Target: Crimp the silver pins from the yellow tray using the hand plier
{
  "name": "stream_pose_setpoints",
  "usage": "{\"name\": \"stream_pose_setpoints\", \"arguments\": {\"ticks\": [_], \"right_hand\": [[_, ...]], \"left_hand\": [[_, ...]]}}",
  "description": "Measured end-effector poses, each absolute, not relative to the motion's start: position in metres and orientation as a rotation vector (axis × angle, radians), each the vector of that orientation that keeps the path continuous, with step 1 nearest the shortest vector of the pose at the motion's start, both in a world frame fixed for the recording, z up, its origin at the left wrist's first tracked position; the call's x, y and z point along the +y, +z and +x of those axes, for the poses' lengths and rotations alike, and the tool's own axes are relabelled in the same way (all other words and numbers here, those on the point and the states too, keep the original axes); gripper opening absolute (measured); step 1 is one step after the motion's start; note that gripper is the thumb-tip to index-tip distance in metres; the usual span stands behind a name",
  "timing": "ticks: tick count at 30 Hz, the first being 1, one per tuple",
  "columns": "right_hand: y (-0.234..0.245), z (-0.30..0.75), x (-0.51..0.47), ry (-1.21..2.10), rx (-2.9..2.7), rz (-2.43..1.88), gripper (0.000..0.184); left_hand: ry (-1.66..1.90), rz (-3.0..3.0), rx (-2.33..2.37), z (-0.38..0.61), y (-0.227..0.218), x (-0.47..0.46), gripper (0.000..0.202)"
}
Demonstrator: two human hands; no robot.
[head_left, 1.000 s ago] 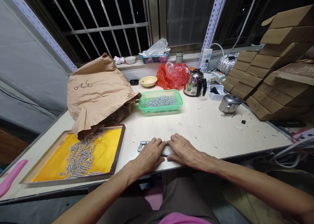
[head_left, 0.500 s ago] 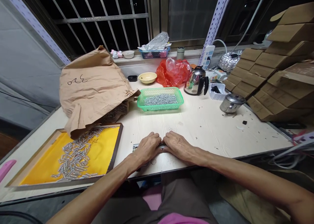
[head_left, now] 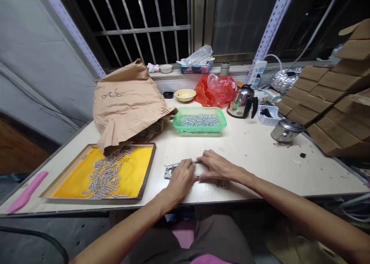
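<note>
Tool: the metal tool (head_left: pixel 170 171) is lying on the table (head_left: pixel 245 148) near its front edge, under both hands; more of its left end is showing than half a second ago.
Left hand: the left hand (head_left: pixel 181 177) is curling over the tool's middle and holding it.
Right hand: the right hand (head_left: pixel 216 167) is opening from its bunched shape, thumb and fingers now spanning the tool's right end; cannot tell if it is gripping.
Meaning: probably the right is easing or re-seating its hold while the left is steadying.
Pins: both lots, in the tray (head_left: pixel 148 172) and the basket (head_left: pixel 199 129), are staying put.
Left edge: the tray's dark wall is standing near the tool's left end, limiting leftward travel.
Front edge: the table's lip is running just below the wrists.
Far side: a gap is separating tool and basket; the bag (head_left: pixel 127 102) is crowding the far left.
Right side: widest room is stretching toward the pot (head_left: pixel 286 131), with scraps dotting it.
</note>
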State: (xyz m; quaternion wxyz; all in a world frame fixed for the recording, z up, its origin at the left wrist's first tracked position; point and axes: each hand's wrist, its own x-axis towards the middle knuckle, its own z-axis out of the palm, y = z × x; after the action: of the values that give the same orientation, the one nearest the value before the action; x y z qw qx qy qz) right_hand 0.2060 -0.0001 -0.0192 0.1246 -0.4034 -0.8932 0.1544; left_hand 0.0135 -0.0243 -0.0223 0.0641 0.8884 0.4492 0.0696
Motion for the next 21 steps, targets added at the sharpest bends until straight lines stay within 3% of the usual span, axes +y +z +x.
{"name": "stream_pose_setpoints", "arguments": {"ticks": [6, 13, 21], "right_hand": [[-0.033, 0.204, 0.013, 0.364, -2.503, -1.257, 0.021], [-0.020, 0.179, 0.047, 0.140, -2.539, -1.490, 0.014], [-0.003, 0.098, -0.005, 0.244, -2.958, -0.604, 0.011]], "left_hand": [[0.470, 2.649, 1.245, 0.024, -0.049, -0.073, 0.031], [0.518, 2.519, 1.271, 0.036, -0.048, -0.082, 0.027], [0.810, 2.590, 1.127, 0.024, -0.057, -0.110, 0.019]]}}
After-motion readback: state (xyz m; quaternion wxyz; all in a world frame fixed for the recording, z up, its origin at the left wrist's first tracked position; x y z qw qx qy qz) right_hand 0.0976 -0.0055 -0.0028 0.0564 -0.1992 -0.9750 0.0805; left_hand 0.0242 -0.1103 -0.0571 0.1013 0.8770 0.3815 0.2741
